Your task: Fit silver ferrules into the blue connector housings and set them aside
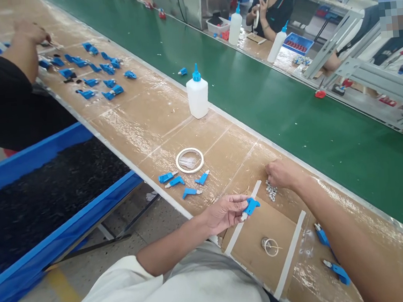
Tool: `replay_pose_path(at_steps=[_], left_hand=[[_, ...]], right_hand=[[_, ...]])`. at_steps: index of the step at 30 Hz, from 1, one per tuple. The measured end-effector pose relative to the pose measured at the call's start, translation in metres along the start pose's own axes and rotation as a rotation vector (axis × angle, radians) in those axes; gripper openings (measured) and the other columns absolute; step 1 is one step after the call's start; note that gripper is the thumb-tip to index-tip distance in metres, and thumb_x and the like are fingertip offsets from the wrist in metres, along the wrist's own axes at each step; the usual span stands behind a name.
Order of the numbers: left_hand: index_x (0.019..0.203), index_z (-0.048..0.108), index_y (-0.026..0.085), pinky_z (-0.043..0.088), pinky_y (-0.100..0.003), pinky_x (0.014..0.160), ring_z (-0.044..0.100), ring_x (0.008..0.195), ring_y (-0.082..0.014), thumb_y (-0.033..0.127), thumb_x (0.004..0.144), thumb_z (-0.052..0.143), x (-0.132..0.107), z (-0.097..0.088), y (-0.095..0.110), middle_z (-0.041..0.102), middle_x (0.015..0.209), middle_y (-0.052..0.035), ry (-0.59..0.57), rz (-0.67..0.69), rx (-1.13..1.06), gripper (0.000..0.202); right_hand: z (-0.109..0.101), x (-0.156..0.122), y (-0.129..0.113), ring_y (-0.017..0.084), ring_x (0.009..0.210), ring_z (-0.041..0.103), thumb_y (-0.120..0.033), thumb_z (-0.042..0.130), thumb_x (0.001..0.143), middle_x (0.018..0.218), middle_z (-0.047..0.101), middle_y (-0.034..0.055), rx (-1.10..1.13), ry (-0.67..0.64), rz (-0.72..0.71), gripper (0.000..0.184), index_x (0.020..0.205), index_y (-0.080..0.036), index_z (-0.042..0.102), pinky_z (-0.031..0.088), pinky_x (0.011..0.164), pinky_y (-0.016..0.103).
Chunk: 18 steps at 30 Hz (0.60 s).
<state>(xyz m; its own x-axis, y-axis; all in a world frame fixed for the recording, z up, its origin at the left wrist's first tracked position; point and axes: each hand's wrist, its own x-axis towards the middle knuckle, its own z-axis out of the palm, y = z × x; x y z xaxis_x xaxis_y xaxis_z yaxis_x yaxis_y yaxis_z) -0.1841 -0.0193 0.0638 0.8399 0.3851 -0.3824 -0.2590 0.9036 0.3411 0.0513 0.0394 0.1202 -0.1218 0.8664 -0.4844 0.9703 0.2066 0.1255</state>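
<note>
**Blue clip in hand at a taped cardboard surface beside a green conveyor**

The small blue plastic clip with a metal tip (250, 207) sits pinched in the fingers of the left hand (224, 212), held just above the surface. The right hand (281, 174) rests with fingers curled down on a heap of tiny silver metal pieces (272, 192); whether it grips any I cannot tell.

The brown cardboard-covered surface (142, 123) shines with clear tape and carries white tape strips. On it lie four more loose blue clips (182, 183), a white tape ring (189, 160) and a white squeeze bottle with a blue nozzle (197, 94). Farther along, many blue clips (92, 71) are spread before a co-worker's hand (30, 32).

A green conveyor belt (290, 115) runs alongside. Across it a person sits at another bench. A blue bin of dark parts (43, 193) stands at the left.
</note>
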Motion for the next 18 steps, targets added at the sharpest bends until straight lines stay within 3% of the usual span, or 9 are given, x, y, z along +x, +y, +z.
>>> replay_pose_path(at_steps=[5, 9, 10, 11, 13, 15, 18], left_hand=[[0.1, 0.074, 0.01, 0.048, -0.015, 0.058, 0.063, 0.064, -0.008, 0.028, 0.063, 0.094, -0.008, 0.0, 0.004, 0.068, 0.078, -0.0034, 0.026, 0.004, -0.005, 0.046], [0.103, 0.073, 0.01, 0.047, -0.016, 0.057, 0.062, 0.064, -0.0078, 0.025, 0.068, 0.09, -0.011, 0.004, 0.006, 0.067, 0.077, -0.0033, 0.005, -0.006, 0.01, 0.042], [0.104, 0.073, 0.01, 0.047, -0.016, 0.058, 0.062, 0.065, -0.0079, 0.025, 0.069, 0.09, -0.01, 0.006, 0.006, 0.067, 0.077, -0.0032, -0.002, -0.014, 0.014, 0.042], [0.105, 0.073, 0.01, 0.047, -0.016, 0.059, 0.062, 0.065, -0.008, 0.025, 0.07, 0.089, -0.009, 0.009, 0.005, 0.067, 0.077, -0.0033, -0.013, -0.021, 0.016, 0.041], [0.106, 0.073, 0.01, 0.048, -0.016, 0.061, 0.063, 0.065, -0.0081, 0.026, 0.07, 0.089, -0.006, 0.017, 0.002, 0.067, 0.078, -0.0036, -0.04, -0.026, 0.013, 0.042], [0.105, 0.073, 0.008, 0.048, -0.016, 0.061, 0.063, 0.064, -0.0079, 0.026, 0.069, 0.09, -0.002, 0.026, -0.003, 0.067, 0.077, -0.0037, -0.067, -0.029, 0.004, 0.044], [0.102, 0.074, 0.008, 0.047, -0.015, 0.059, 0.063, 0.061, -0.0071, 0.028, 0.064, 0.093, 0.002, 0.039, -0.011, 0.068, 0.077, -0.0033, -0.069, -0.028, -0.001, 0.048]], right_hand=[[0.0, -0.018, 0.018, 0.019, 0.072, 0.066, -0.012, 0.057, 0.075, 0.075, 0.074, 0.0071, 0.287, 0.15, 0.032, 0.016, 0.074, -0.016, 0.072, 0.046, 0.066, 0.027], [0.01, -0.079, 0.03, 0.016, 0.069, 0.065, -0.025, 0.054, 0.087, 0.079, 0.073, 0.0048, 0.547, 0.363, 0.141, 0.02, 0.082, -0.017, 0.071, 0.051, 0.064, 0.026], [0.015, -0.097, 0.027, 0.015, 0.063, 0.064, -0.028, 0.062, 0.084, 0.072, 0.071, 0.0034, 0.772, 0.516, 0.178, 0.015, 0.077, -0.018, 0.071, 0.052, 0.061, 0.026], [0.021, -0.114, 0.021, 0.015, 0.06, 0.063, -0.031, 0.072, 0.079, 0.067, 0.07, 0.0015, 0.987, 0.66, 0.2, 0.013, 0.073, -0.02, 0.072, 0.052, 0.058, 0.026], [0.035, -0.144, -0.001, 0.014, 0.053, 0.063, -0.032, 0.084, 0.071, 0.062, 0.07, 0.0003, 1.297, 0.768, 0.226, 0.013, 0.073, -0.022, 0.076, 0.052, 0.051, 0.025], [0.05, -0.162, -0.031, 0.014, 0.051, 0.064, -0.034, 0.086, 0.072, 0.065, 0.072, 0.0028, 1.588, 0.751, 0.232, 0.015, 0.074, -0.022, 0.078, 0.052, 0.045, 0.023], [0.066, -0.172, -0.073, 0.011, 0.048, 0.064, -0.039, 0.09, 0.069, 0.067, 0.073, 0.0042, 1.915, 0.83, 0.263, 0.021, 0.075, -0.022, 0.079, 0.05, 0.04, 0.017]])
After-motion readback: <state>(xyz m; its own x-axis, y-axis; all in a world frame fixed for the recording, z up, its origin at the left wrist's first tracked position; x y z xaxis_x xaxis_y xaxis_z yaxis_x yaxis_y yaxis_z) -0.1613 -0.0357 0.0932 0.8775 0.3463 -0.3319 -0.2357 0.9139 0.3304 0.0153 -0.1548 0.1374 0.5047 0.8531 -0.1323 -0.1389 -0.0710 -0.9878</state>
